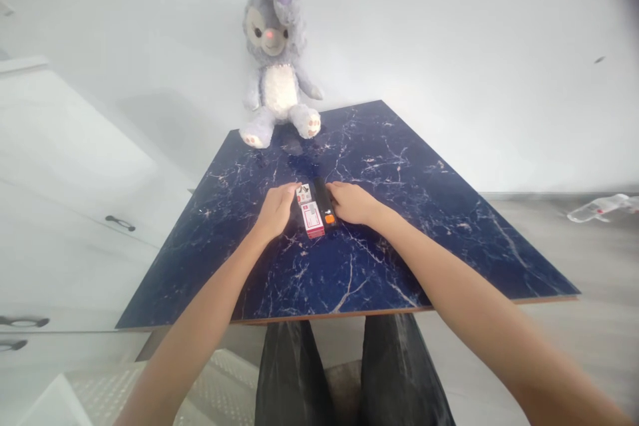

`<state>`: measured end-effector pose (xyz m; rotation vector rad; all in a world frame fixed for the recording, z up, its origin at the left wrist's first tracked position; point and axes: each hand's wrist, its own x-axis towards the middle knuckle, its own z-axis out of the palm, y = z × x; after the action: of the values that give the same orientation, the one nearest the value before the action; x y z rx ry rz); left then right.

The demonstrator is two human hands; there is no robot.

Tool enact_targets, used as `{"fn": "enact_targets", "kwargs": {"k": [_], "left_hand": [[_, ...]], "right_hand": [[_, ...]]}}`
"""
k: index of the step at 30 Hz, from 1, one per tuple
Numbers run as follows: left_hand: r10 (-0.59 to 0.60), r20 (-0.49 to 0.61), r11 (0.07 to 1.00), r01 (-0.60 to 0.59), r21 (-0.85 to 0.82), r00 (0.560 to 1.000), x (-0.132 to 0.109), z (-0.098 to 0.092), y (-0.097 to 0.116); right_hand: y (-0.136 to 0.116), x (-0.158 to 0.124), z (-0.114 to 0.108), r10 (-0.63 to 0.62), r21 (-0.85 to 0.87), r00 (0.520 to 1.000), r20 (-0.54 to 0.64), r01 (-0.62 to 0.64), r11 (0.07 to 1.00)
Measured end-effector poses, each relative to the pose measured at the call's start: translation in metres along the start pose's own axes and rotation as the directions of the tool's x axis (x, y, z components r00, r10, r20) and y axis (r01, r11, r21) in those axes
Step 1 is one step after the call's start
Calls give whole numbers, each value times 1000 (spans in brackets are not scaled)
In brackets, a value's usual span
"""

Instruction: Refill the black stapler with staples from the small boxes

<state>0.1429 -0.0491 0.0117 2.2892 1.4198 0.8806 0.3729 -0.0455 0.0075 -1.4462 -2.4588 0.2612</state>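
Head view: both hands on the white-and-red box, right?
No: the right hand is on the black object, not the box. Only the left hand is at the box. The head view shows this.

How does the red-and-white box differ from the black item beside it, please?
The box is white with red markings, while the black item is dark with one orange patch. The box looks wider than the black item. The right hand touches the black item, not the box. Both lie flat on the marble table.
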Motion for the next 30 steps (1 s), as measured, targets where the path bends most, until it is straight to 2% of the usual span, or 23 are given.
{"fn": "enact_targets", "kwargs": {"k": [5,9,12,14,21,25,28,30], "left_hand": [[1,128,1000,1,-15,992,-2,1,5],[-32,235,999,30,12,971,-6,-15,8],[-7,406,1000,14,-15,914,-11,-30,4],[30,482,1000,-23,-20,876,-14,-34,2],[18,412,994,-62,92,911,-17,-24,5],[26,391,995,-63,82,920,-18,-21,7],[4,364,994,-43,101,931,-18,-17,9],[-13,362,994,-28,107,932,-18,-13,11]], "right_hand": [[1,1,1,8,-7,1000,5,-8,1000],[3,1,3,4,-16,1000,4,-4,1000],[4,2,4,-4,-8,1000,-3,4,1000],[4,1,3,-10,-4,1000,-9,10,1000],[0,1,0,9,23,1000,13,-10,1000],[4,3,-7,124,130,992,5,-124,984],[9,0,-21,229,369,960,162,-274,888],[11,-4,-31,217,502,931,293,-343,794]]}}
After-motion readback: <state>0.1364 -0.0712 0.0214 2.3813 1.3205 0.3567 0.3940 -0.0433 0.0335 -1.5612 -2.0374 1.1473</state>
